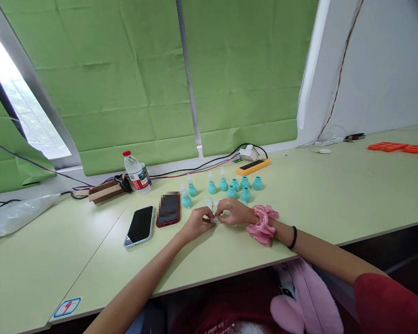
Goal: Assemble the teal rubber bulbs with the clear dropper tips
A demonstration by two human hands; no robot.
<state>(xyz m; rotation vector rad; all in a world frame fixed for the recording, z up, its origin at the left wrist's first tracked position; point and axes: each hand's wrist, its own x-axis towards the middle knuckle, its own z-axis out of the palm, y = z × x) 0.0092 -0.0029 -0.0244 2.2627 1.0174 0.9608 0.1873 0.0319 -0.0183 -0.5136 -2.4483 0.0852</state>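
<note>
My left hand (pixel 198 223) and my right hand (pixel 234 212) meet low over the table, thumbs and forefingers pinched. Between the fingertips is a small clear plastic piece (pixel 214 220), mostly covered, so its exact shape is hard to make out. Another translucent piece (pixel 208 202) lies just beyond the fingers. Behind my hands stand several teal rubber squeeze bulbs. Those on the left, such as one bulb with a clear nozzle (pixel 186 200), have tips fitted. On the right, bulbs such as the open-topped bulb (pixel 245 194) show bare round mouths.
Two phones, one light-framed (pixel 139 226) and one red-cased (pixel 168 209), lie left of my hands. Farther back are a water bottle (pixel 137 174), a cardboard tray (pixel 106 191), cables and a yellow power strip (pixel 253 166). Orange trays (pixel 386 147) lie far right.
</note>
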